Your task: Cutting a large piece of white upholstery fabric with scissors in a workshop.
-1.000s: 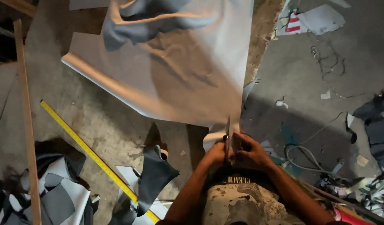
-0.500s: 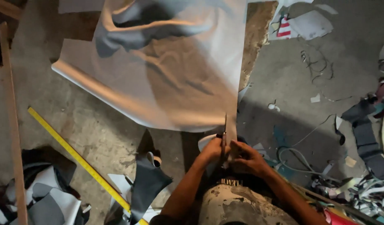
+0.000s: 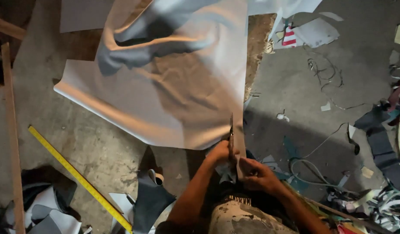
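A large pale grey sheet lies crumpled on the concrete floor, its near edge just in front of me. My left hand grips dark scissors whose blades point away from me into the sheet's near right edge. My right hand is closed on the narrow cut strip of the sheet beside the blades. The hands sit close together above my knees.
A yellow measuring tape runs diagonally at the left, beside a long wooden batten. Dark and grey offcuts lie near my left knee. Cables, scraps and coloured strips litter the floor at right.
The scissors have moved a little further into the sheet's edge. My hands have drawn slightly apart, the right one pulling the cut strip toward me.
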